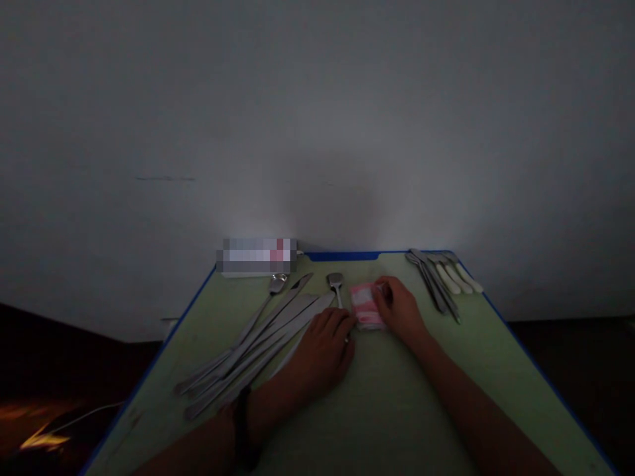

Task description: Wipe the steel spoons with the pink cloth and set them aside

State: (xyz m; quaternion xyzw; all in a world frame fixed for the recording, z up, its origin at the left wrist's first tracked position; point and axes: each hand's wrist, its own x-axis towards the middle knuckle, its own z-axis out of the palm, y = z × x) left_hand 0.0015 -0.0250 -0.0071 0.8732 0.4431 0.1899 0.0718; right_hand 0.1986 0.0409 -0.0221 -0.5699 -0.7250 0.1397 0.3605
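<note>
My left hand [328,344], with a dark band at the wrist, has its fingers curled over the handle of a flat-ended metal spoon [335,280]. The spoon's head points toward the wall; the lower handle is hidden under the hand. Just to its right lies a folded pink and white cloth [364,305]. The thumb and fingers of my right hand [399,307] are closed on the cloth's right edge. Left of my left hand spreads a pile of metal table knives [262,340], with a long-handled spoon [278,284] at its far side.
At the table's far right lie several dark metal utensils [432,281] beside several with white handles [454,277]. A blurred-out white box [253,256] stands at the far left corner. The pale green table [391,410] has a blue edge and meets a grey wall [317,119].
</note>
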